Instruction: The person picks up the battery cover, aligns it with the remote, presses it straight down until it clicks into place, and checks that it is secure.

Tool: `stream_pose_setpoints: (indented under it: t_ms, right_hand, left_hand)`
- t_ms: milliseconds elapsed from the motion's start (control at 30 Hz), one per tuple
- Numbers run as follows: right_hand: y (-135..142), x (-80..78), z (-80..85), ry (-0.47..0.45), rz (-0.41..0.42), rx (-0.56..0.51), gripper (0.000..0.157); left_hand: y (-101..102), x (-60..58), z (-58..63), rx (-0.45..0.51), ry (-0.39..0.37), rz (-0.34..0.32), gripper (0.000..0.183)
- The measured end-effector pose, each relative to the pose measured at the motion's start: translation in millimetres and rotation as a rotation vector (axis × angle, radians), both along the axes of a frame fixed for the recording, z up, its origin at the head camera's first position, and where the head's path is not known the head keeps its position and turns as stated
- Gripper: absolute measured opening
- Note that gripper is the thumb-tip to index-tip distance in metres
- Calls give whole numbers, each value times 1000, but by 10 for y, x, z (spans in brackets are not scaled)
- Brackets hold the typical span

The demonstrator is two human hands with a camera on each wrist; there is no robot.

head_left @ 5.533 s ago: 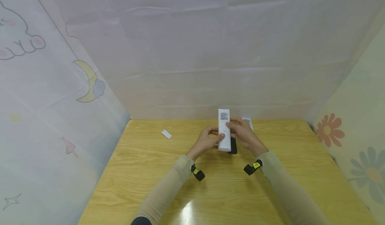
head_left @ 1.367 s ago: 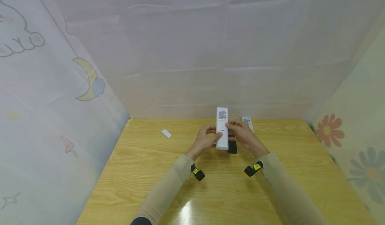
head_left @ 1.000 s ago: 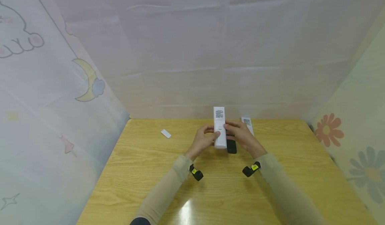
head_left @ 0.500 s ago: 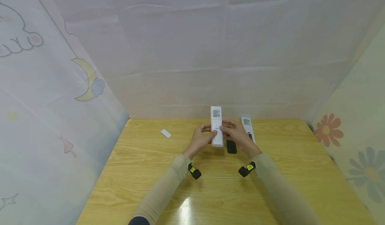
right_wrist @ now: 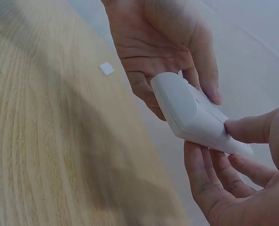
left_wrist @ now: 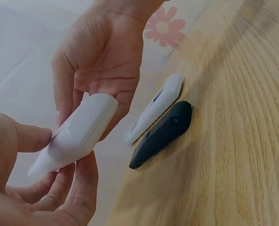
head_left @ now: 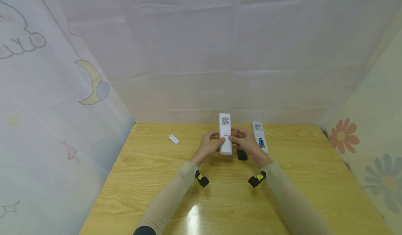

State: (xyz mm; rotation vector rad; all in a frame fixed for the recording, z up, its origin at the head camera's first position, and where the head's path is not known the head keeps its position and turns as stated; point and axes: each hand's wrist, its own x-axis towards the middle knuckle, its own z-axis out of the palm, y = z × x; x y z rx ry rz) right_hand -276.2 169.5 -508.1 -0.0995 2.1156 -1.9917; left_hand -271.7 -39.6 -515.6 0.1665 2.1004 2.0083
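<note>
Both hands hold a white remote control (head_left: 225, 147) above the table, its labelled back facing up. My left hand (head_left: 208, 147) grips its left side, thumb on the back and fingers beneath. My right hand (head_left: 248, 143) grips the right side, its thumb pressing on the back near the battery cover. In the right wrist view a thin white edge stands up from the remote's back (right_wrist: 205, 123); the cover's exact seating cannot be made out. A second white remote (head_left: 258, 132) lies to the right, batteries (head_left: 261, 143) showing in its uncovered compartment. Nearer, a black remote (head_left: 242, 155) is partly hidden by my right hand.
A small white battery cover (head_left: 173, 139) lies on the wooden table (head_left: 150, 179) to the left. Printed fabric walls (head_left: 188, 88) enclose the table's back and sides.
Both hands have shifted left with the white remote. The second white remote's batteries, formerly behind my right hand, are now visible. My right thumb has slid lower on the held remote's back.
</note>
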Motion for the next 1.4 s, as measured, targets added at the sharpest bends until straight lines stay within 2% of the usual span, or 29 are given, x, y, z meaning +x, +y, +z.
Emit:
stream_pose_setpoints:
  t_ms: [467,600,733,867,1067,1233,1400]
  right_hand:
    - [-108,-22,-164,-25,-69,42,52]
    - [-150,-26,-211,-18,-75,95,48]
    - [-188,-27,-257,21,-82,198,46]
    - [-232,-32,-324,43,-102,258,46]
    - [-282,-19,-391,88,-118,331,46]
    - [-307,1,-400,146,-130,385,44]
    - [-324,2,-403,166,-133,409,43]
  left_hand:
    - [-73,-50,-121,-85,-18,-12,45]
    - [-81,-72,-165,-99,-25,-5,45]
    - [-86,-96,-231,-167,-16,12,43]
    - [-91,-103,-287,-252,1,16,46]
    - [-97,-116,-325,-334,35,-9,46]
    - [-107,-146,-354,-370,65,-22,47]
    - [-106,-164,-349,-388,69,-23,51]
